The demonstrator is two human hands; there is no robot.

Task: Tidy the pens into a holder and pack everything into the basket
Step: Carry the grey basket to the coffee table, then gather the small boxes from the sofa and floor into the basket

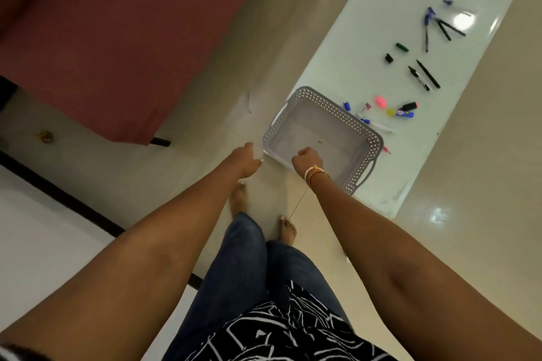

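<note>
Both arms reach down, right hand (306, 157) fisted on the near rim of the empty grey basket (337, 110) on the glass table (366, 9), left hand (246, 160) loosely open beside it, pens (426, 75) scattered beyond.

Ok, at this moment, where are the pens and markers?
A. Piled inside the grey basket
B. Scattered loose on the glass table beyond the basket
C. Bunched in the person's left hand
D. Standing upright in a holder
B: the pens and markers lie loose across the glass table, while the grey basket looks empty of them, and no holder is in view.
</note>
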